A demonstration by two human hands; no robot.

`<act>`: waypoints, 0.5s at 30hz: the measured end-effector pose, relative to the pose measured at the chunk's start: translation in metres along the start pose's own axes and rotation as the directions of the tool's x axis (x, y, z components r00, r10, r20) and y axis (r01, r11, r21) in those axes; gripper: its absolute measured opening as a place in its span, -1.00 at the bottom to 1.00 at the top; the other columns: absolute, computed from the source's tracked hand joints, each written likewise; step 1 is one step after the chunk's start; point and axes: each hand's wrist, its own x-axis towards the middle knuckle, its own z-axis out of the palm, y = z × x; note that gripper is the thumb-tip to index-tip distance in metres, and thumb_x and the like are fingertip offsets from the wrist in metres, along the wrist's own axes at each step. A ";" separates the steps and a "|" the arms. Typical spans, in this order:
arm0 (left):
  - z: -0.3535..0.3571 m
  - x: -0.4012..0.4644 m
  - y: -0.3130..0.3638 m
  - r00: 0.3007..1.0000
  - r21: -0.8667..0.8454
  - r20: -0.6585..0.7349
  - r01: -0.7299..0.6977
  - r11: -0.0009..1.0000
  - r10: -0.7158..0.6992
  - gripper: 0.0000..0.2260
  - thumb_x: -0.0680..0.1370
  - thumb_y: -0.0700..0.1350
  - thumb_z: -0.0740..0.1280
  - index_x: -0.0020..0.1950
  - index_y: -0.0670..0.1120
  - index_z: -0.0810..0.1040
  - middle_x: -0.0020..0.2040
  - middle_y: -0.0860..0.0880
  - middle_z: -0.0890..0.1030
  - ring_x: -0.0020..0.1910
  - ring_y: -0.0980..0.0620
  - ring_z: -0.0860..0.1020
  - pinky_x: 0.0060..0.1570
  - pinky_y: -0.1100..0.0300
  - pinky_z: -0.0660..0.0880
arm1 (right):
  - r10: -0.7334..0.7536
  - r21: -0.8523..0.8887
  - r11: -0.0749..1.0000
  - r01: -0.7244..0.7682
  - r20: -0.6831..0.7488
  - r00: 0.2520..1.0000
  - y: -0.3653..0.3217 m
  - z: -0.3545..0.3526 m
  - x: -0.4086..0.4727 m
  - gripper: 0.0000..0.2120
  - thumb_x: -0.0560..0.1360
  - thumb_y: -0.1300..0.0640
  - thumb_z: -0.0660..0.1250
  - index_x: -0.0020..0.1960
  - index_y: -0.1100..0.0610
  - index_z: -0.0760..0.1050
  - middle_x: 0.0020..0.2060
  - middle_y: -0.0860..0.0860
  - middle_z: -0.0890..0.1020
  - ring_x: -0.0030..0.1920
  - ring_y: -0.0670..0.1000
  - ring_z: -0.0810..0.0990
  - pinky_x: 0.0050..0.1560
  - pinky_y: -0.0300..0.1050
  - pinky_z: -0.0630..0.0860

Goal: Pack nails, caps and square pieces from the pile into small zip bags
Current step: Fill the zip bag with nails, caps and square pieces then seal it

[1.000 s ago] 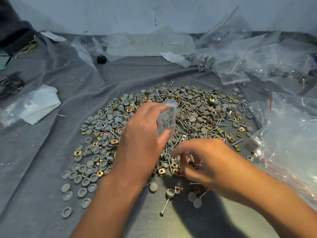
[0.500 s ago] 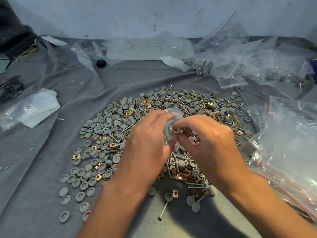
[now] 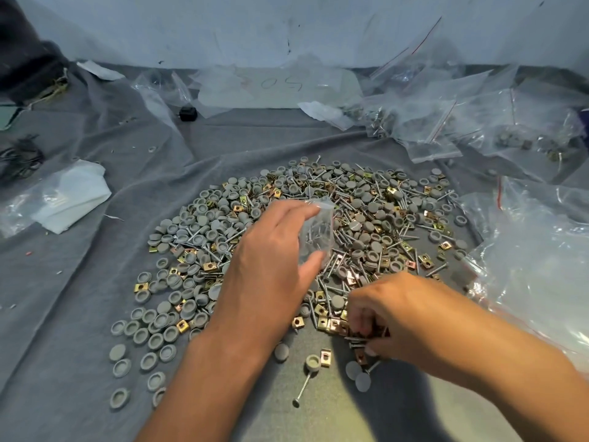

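Item: small clear plastic zip bag [image 3: 317, 232], held upright above the pile, pinched between the thumb and fingers of the left hand [image 3: 271, 260]. Thin nails show inside it.

Item: right hand [image 3: 404, 317], fingers curled down into the near edge of the pile, picking among brass-coloured square metal pieces [image 3: 331, 323]. Whether it has a piece pinched cannot be told; the fingertips are hidden.

Item: pile [image 3: 318, 224] of round grey plastic caps [image 3: 178, 228], silver steel nails [image 3: 301, 389] and square pieces, spread wide over the middle of the cloth. Strays lie at the near side, among them one nail stuck through a cap.

Risks, as judged:
- The bag mouth looks narrow and limp; a piece offered at an angle may catch the rim and drop back into the pile.
- The bag is held only by a light pinch; tilting it while the other hand is away could spill the nails.
- Nail points may pierce the thin film if the bag is squeezed.
- Parts lie mixed, so a wrong count or kind may be picked.

Surface: wrinkled grey cloth [image 3: 95, 282]; what lies beneath it is not shown.

Surroundings: filled clear zip bags with red seal lines [image 3: 446, 122] heaped at far right; large loose clear bags [image 3: 541, 250] at right; white folded sheet in plastic [image 3: 70, 196] at left; small black object [image 3: 187, 113] far centre; pale marked wall [image 3: 287, 27] behind.
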 end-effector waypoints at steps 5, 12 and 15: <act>0.000 0.000 -0.001 1.000 -0.010 -0.015 0.002 1.000 -0.002 -0.47 0.44 0.02 0.43 0.40 -0.01 0.46 0.26 0.14 0.50 -0.02 0.25 0.46 -0.01 0.64 0.29 | 0.022 -0.185 0.982 -0.038 -0.085 0.996 -0.013 0.008 0.006 -0.79 0.48 0.05 0.37 0.06 -0.13 0.40 -0.16 -0.14 0.57 -0.05 0.03 0.56 -0.22 -0.06 0.50; 0.000 -0.001 -0.002 1.000 0.001 -0.013 -0.003 1.000 0.003 -0.47 0.45 0.01 0.44 0.40 -0.01 0.46 0.26 0.14 0.49 -0.03 0.26 0.45 0.00 0.65 0.30 | 0.096 -0.288 0.948 -0.136 -0.149 0.984 -0.020 0.011 0.003 -0.77 0.46 0.11 0.26 0.10 -0.08 0.45 -0.36 -0.08 0.34 -0.29 0.09 0.38 -0.44 -0.09 0.14; 0.000 0.000 -0.002 1.000 -0.002 -0.018 -0.005 1.000 0.004 -0.47 0.45 0.01 0.44 0.40 -0.02 0.46 0.26 0.14 0.50 -0.03 0.27 0.45 0.03 0.61 0.29 | 0.076 -0.285 0.951 -0.118 -0.153 0.985 -0.020 0.011 0.003 -0.74 0.45 0.11 0.26 0.12 -0.08 0.44 -0.35 -0.07 0.34 -0.24 0.10 0.48 -0.37 -0.08 0.22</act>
